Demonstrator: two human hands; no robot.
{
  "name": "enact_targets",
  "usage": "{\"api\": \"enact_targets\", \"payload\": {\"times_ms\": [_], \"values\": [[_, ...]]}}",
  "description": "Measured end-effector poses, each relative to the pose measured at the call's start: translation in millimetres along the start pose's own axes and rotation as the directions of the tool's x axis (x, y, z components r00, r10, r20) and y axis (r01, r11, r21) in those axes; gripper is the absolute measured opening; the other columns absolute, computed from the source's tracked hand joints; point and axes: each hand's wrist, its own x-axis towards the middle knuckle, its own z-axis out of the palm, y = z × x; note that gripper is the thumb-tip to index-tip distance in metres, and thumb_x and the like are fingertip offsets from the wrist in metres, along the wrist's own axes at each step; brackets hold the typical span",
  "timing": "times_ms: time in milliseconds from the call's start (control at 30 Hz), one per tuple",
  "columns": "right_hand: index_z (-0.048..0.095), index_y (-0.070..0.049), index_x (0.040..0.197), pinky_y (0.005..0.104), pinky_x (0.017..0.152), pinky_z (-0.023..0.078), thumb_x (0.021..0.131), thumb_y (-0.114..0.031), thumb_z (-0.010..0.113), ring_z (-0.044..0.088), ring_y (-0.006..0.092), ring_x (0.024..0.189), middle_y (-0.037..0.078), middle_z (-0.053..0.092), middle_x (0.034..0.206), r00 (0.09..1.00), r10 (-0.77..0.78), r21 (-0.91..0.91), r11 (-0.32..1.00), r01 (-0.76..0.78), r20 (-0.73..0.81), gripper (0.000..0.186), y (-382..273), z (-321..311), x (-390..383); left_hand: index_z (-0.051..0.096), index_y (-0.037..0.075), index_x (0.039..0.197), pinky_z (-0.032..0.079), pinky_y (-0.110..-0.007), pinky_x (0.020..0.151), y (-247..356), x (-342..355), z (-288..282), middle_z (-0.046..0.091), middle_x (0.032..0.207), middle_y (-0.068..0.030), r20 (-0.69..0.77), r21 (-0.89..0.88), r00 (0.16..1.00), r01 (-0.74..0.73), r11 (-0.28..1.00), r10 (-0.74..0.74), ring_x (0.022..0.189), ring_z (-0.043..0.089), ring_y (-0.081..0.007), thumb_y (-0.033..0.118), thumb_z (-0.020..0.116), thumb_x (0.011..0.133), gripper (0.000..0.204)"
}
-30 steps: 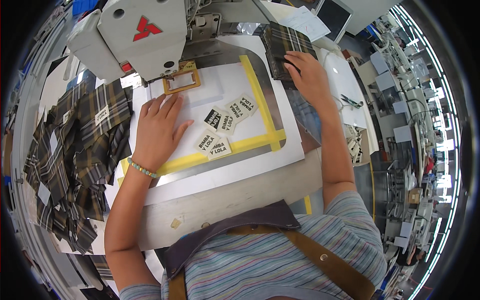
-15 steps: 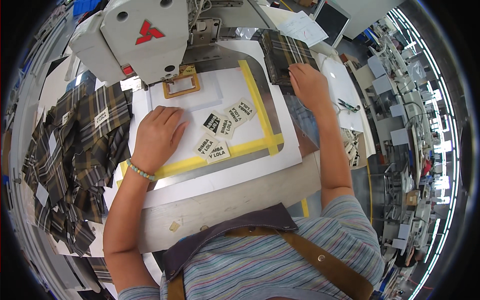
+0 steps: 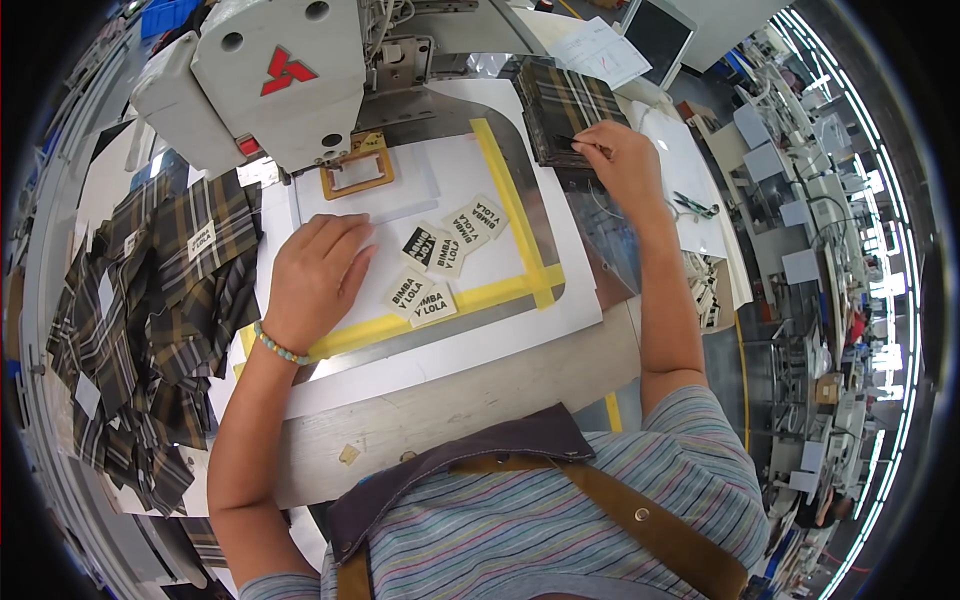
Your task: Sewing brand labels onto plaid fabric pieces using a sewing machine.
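Note:
My right hand (image 3: 625, 165) is at the near edge of a stack of plaid fabric pieces (image 3: 570, 100). Its thumb and fingertips pinch together on the edge of a dark plaid piece there; a dark sliver shows at the tips. My left hand (image 3: 318, 268), a beaded bracelet at its wrist, lies palm down on a white sheet (image 3: 395, 290) with fingers stretched, holding nothing. Right of it lie several loose fabric labels, pale ones (image 3: 448, 255) and a black one (image 3: 418, 245). Beyond it a brown rectangular clamp frame (image 3: 358, 175) sits under the sewing machine head (image 3: 285, 80).
Plaid pieces, some with pale labels, lie in a loose heap (image 3: 160, 320) at left. Yellow tape (image 3: 510, 215) runs along the sheet on a metal plate. At right are thread snips (image 3: 695, 205) and a box of labels (image 3: 708, 290). Papers (image 3: 600, 52) lie beyond the stack.
My right fingers have drawn together into a pinch at the stack's edge, the hand turning slightly. My left hand keeps its place. The whole view has shifted a little.

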Motion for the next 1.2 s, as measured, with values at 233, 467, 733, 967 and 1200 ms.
{"api": "enact_targets", "payload": {"times_ms": [233, 467, 733, 967, 1200], "values": [[0.080, 0.001, 0.095, 0.0316, 0.072, 0.052, 0.093, -0.018, 0.082, 0.066, 0.0160, 0.075, 0.008, 0.076, 0.087, 0.966, 0.189, 0.288, 0.929, -0.234, 0.177, 0.020, 32, -10, 14, 0.073, 0.000, 0.111, 0.060, -0.042, 0.081, 44, 26, 4, 0.076, 0.111, -0.0138, 0.066, -0.235, 0.981, -0.165, 0.958, 0.184, 0.094, 0.071, -0.0322, 0.004, 0.083, 0.083, 0.029], [0.079, 0.000, 0.103, 0.0315, 0.080, 0.055, 0.093, -0.012, 0.082, 0.071, 0.0154, 0.087, 0.007, 0.079, 0.096, 0.940, 0.342, 0.297, 0.898, -0.324, -0.011, 0.016, 18, -12, 30, 0.073, 0.000, 0.112, 0.060, -0.040, 0.081, 58, 39, 10, 0.074, 0.111, -0.0137, 0.081, -0.308, 0.972, -0.184, 0.934, 0.218, 0.095, 0.071, -0.0307, 0.004, 0.082, 0.084, 0.029], [0.076, -0.005, 0.104, 0.0407, 0.085, 0.061, 0.088, -0.005, 0.075, 0.076, 0.0292, 0.103, 0.008, 0.080, 0.113, 0.863, -0.487, 0.065, 0.865, 0.498, -0.135, 0.016, -63, 31, 31, 0.068, -0.002, 0.122, 0.060, -0.040, 0.085, 52, 54, 25, 0.071, 0.126, -0.0137, -0.030, -0.034, 0.981, -0.191, 0.981, 0.190, 0.099, 0.070, -0.0295, 0.000, 0.073, 0.085, 0.037], [0.076, -0.006, 0.096, 0.0381, 0.075, 0.058, 0.080, -0.009, 0.073, 0.075, 0.0245, 0.092, 0.004, 0.078, 0.103, 0.756, -0.654, 0.072, 0.753, 0.654, -0.026, 0.016, -103, 79, 7, 0.063, 0.003, 0.109, 0.058, -0.037, 0.084, 33, 55, 52, 0.065, 0.106, -0.0094, 0.000, 0.213, 0.983, -0.179, 0.961, 0.183, 0.093, 0.065, -0.0259, 0.006, 0.069, 0.082, 0.027], [0.079, -0.006, 0.099, 0.0368, 0.081, 0.060, 0.081, -0.006, 0.081, 0.074, 0.0241, 0.097, 0.004, 0.077, 0.106, 0.793, -0.609, 0.036, 0.792, 0.609, 0.009, 0.019, -98, 63, 5, 0.062, 0.006, 0.102, 0.057, -0.036, 0.084, 12, 45, 48, 0.062, 0.096, -0.0072, 0.043, 0.249, 0.987, -0.159, 0.955, 0.153, 0.093, 0.065, -0.0245, 0.007, 0.070, 0.081, 0.022]]}}
